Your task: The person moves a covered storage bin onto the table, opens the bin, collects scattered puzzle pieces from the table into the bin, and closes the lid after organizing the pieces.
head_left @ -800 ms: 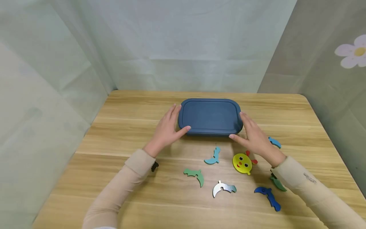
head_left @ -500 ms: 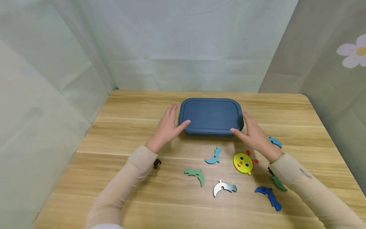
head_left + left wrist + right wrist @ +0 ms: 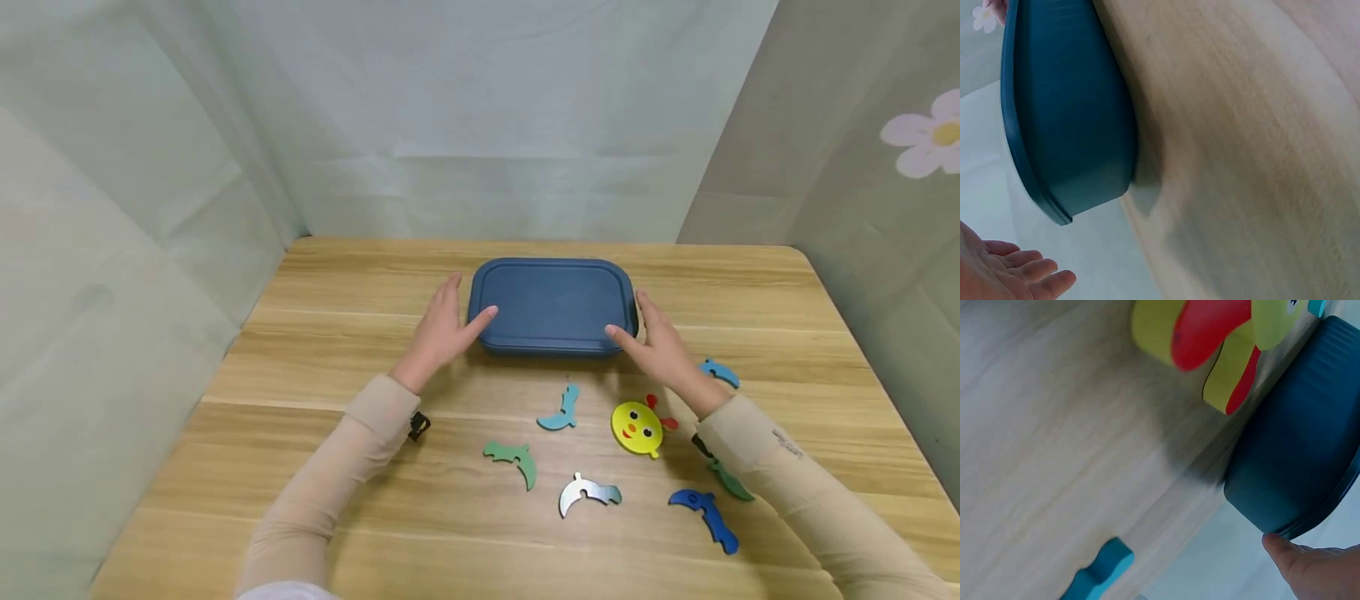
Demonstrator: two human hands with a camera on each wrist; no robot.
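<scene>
A dark blue lidded container (image 3: 551, 304) sits on the wooden table (image 3: 337, 292) toward the back middle. My left hand (image 3: 448, 323) lies along its left end with straight fingers, the thumb touching the lid's front left corner. In the left wrist view the fingers (image 3: 1022, 270) lie a little apart from the container (image 3: 1066, 112). My right hand (image 3: 647, 335) flanks the right end, fingers straight. Its thumb (image 3: 1300, 565) touches the lid rim of the container (image 3: 1297, 462).
Flat puzzle pieces lie in front of the container: a teal piece (image 3: 558, 410), a green one (image 3: 513, 460), a silver one (image 3: 585, 493), a yellow face (image 3: 636, 427), a dark blue piece (image 3: 705, 517) and a light blue one (image 3: 720, 372). Fabric walls enclose the table.
Both thumbs have moved up from the container's lower front side to the lid rim. Both arms have reached slightly forward. The container has barely moved.
</scene>
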